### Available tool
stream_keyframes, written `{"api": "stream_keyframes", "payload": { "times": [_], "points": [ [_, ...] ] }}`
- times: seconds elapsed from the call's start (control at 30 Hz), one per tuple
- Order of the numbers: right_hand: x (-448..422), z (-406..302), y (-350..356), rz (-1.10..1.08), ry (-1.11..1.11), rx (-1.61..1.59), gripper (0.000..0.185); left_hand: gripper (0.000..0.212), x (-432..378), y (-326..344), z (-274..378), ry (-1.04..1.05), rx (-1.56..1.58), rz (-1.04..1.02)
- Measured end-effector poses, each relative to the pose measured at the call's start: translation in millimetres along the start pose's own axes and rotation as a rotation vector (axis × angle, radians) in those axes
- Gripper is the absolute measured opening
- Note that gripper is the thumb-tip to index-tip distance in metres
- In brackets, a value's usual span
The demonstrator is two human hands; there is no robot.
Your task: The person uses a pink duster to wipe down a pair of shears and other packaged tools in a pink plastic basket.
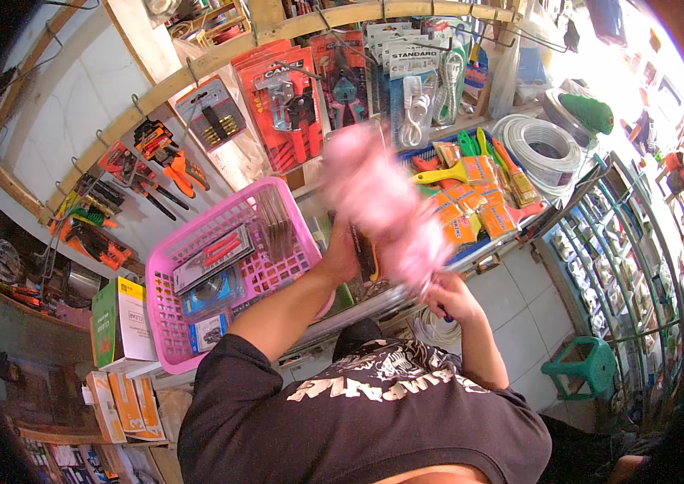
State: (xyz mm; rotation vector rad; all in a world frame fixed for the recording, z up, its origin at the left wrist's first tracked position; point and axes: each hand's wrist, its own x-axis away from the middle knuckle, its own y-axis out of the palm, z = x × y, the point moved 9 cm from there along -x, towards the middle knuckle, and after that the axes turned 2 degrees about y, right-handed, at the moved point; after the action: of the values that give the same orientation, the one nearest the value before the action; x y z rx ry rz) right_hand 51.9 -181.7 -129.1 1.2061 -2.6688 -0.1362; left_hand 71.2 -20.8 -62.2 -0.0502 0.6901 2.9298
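My right hand (454, 297) grips the handle of a fluffy pink duster (372, 193), which is blurred by motion. The duster's head extends up and to the left over the counter. My left hand (345, 254) is beside the duster, its fingers mostly hidden. Against that hand stands a dark item with a yellow edge (368, 257); whether I hold it cannot be made out. Close to my left forearm sits a pink plastic basket (159, 290) with carded tools and blister packs. Right of the duster, several paintbrushes (469, 187) lie in a blue basket (469, 259).
Packaged tools (284, 103) and extension cords (417, 109) hang on hooks from a wooden rail (221, 57). Coiled white cable (538, 148) lies at the right. A green plastic stool (581, 366) stands on the tiled floor. Boxes (124, 323) are stacked left of the pink basket.
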Motion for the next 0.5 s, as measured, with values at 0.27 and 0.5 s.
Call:
{"api": "stream_keyframes", "payload": {
  "times": [0.27,0.5],
  "points": [
    [-5,-7,0,-0.030,-0.033,0.053,0.030,0.078,-5,-6,-8,-0.013,-0.066,0.020],
    [-4,-14,10,-0.220,-0.067,0.325,0.029,0.067,8,4,19,0.092,0.247,0.199]
  ]
}}
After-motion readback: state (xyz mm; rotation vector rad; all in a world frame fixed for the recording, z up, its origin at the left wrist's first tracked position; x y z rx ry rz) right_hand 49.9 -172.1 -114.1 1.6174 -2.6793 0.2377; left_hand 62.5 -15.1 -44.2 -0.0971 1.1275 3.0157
